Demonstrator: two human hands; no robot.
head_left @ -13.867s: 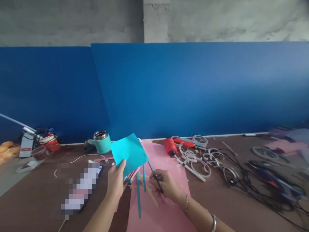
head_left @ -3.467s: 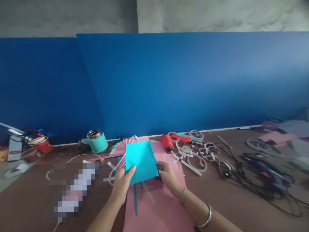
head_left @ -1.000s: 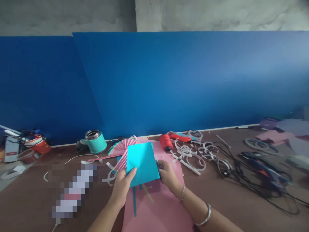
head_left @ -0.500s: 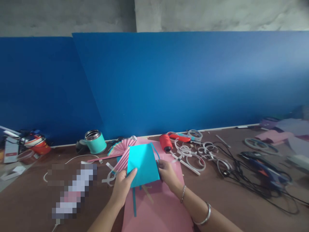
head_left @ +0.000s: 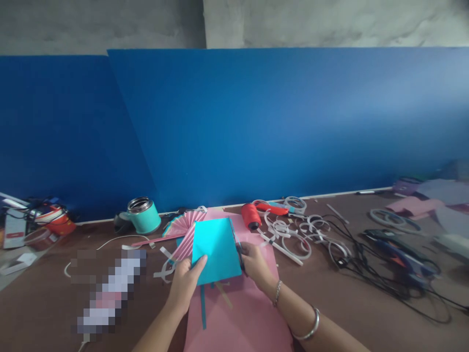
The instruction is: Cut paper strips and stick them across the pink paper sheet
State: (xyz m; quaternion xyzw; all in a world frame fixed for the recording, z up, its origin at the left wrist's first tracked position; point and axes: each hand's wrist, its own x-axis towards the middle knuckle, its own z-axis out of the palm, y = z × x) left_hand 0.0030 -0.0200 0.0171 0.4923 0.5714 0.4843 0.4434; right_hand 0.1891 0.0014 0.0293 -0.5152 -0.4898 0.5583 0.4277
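Observation:
A bright turquoise sheet of paper [head_left: 215,249] is held up over a large pink sheet [head_left: 238,318]. My left hand [head_left: 186,281] pinches its lower left edge, thumb on top. At the sheet's right edge my right hand [head_left: 254,261] is closed around a pair of scissors [head_left: 241,253], their dark handles mostly hidden by the fingers. The slim blades lie along that edge, pointing away from me. Below the sheet, a narrow teal paper strip [head_left: 203,308] and a pale strip [head_left: 223,294] lie on the pink sheet. A pink pleated paper fan [head_left: 186,234] rests behind my left hand.
Red thread spool [head_left: 251,216] and curled white strips [head_left: 289,237] lie behind and right. A glue gun [head_left: 403,256] with black cables sits farther right. On the left are a turquoise mug [head_left: 144,216], a blurred-out object [head_left: 112,293] and an orange tub [head_left: 60,221].
A thin turquoise strip that stood off the sheet's right edge no longer shows there, and the scissor blades now show along that edge. Both hands have stayed nearly in place.

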